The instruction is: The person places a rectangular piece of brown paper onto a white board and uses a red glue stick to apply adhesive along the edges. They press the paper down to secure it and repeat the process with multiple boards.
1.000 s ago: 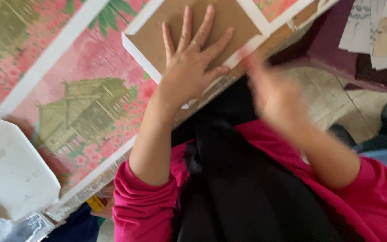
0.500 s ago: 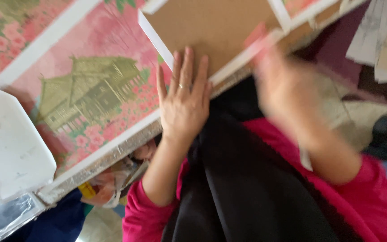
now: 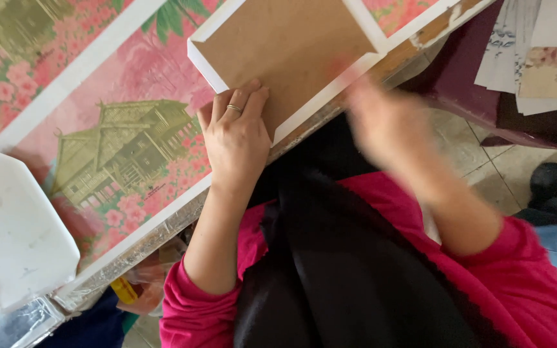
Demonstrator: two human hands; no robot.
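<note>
A shallow box or frame with a brown board bottom and white rim lies on the table near its edge. My left hand, a ring on one finger, rests flat with fingers together on the box's near corner. My right hand is blurred by motion, just off the table edge beside the box's right side, holding nothing that I can make out. I wear pink sleeves and a black apron.
The table is covered with a pink floral cloth printed with a green wooden house. A white angular tray sits at the left. Papers lie on a dark surface at the right. A dark shoe is on the tiled floor.
My left hand has slid from the middle of the board down to its near corner, fingers drawn together. My right hand keeps moving, blurred, near the box's right edge.
</note>
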